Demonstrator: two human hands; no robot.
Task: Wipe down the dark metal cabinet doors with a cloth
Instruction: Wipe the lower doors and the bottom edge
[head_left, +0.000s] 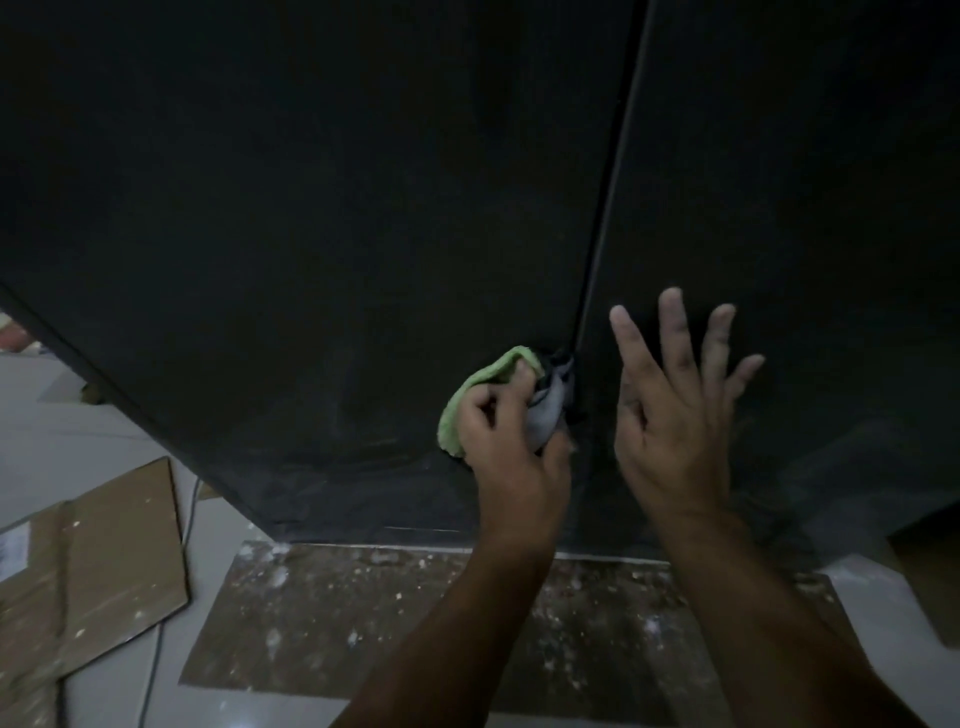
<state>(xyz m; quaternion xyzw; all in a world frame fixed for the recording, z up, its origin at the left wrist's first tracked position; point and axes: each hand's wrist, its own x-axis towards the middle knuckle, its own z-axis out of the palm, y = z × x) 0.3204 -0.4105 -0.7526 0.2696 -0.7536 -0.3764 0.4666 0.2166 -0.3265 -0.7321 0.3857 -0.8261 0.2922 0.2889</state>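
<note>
Nearest, two bare forearms reaching up and forward from the lower edge, side by side and well apart.

Left hand (506, 431) curled tight, knuckles up, fingers folded over and thumb tucked beneath a bunched cloth (470, 395). Green on its outer fold, grey where it bulges out to the right of the thumb. Pressed low against the left cabinet door (311, 208), right at the seam (608, 208) between the two doors.

Right hand (675, 415) wide open, back toward the camera, holding nothing. Fingers (670, 322) straight, spread and pointing upward, thumb bent toward the left hand. Held flat before the right cabinet door (805, 182), just right of the seam and a little higher than the cloth. Cannot tell whether palm or fingertips actually touch the metal.

Beyond both hands, only the dark doors, matte, with faint pale smears left of and below the cloth.

Below the wrists, at the foot of the cabinet, a brown sheet (322, 613) speckled with white flecks, flat on the pale floor (78, 436). Farther left of the left hand, flattened cardboard (104, 561) and a thin cable (156, 665) running beside it.
</note>
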